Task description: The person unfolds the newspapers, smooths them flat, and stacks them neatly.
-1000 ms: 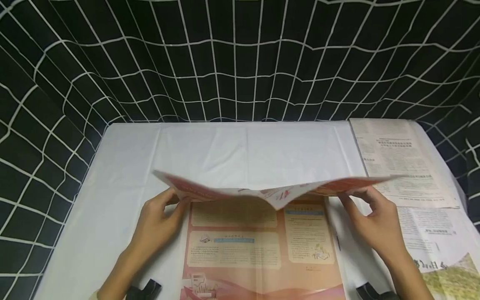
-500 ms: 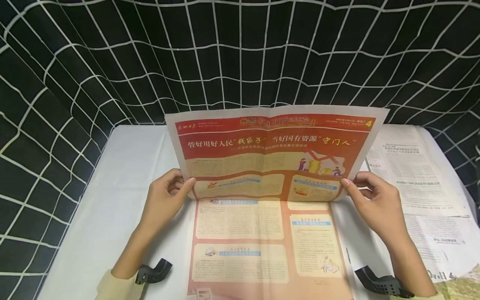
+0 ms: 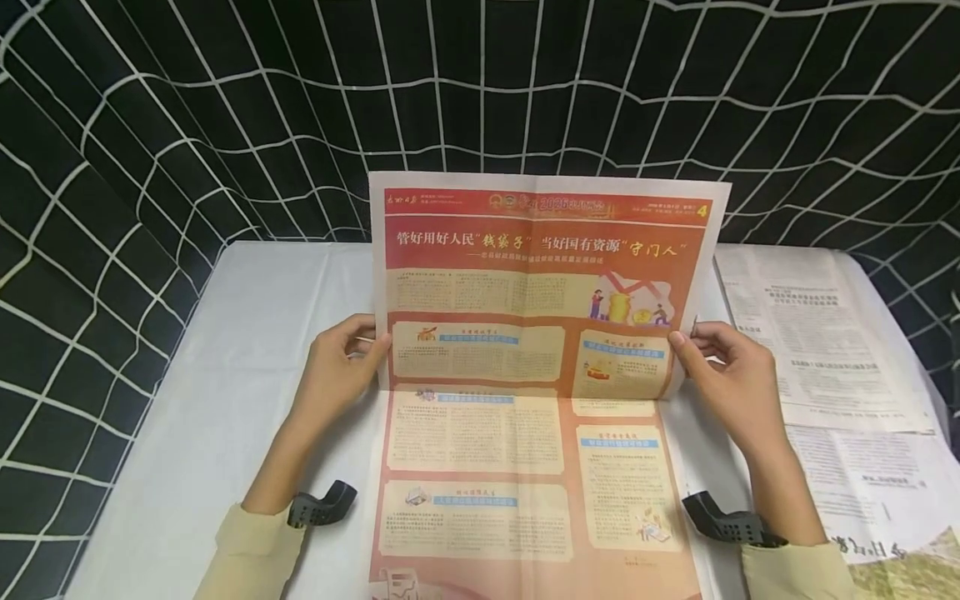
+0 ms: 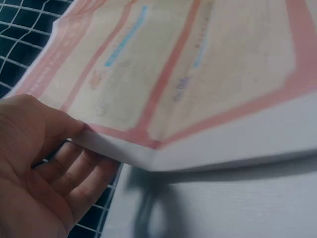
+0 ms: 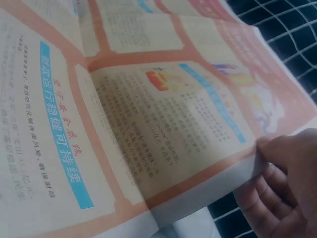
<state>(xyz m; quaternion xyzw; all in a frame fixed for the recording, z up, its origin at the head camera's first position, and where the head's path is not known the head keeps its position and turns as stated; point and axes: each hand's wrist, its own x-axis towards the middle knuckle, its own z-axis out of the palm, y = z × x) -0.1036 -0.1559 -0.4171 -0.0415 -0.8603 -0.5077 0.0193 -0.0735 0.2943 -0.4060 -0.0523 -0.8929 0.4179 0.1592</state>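
Observation:
A red and cream newspaper (image 3: 480, 358) lies in front of me with its upper half raised and its lower half flat on the white table. A crease crosses it between the two halves. My left hand (image 3: 337, 367) pinches the left edge of the raised half, thumb on the printed face and fingers behind. On the opposite edge, my right hand (image 3: 731, 375) pinches the paper the same way. In the left wrist view the thumb of the left hand (image 4: 39, 148) presses the white margin. The right hand (image 5: 282, 183) grips the other margin in the right wrist view.
More newspapers (image 3: 817, 333) lie at the right side of the white-covered table (image 3: 262, 333), one with a green and yellow picture at its lower end. A black cloth with a white grid net (image 3: 480, 92) rises behind and at both sides.
The raised half of the newspaper has swung from nearly edge-on to upright, so its red headline faces me. Both hands keep their pinch and have moved up slightly with it.

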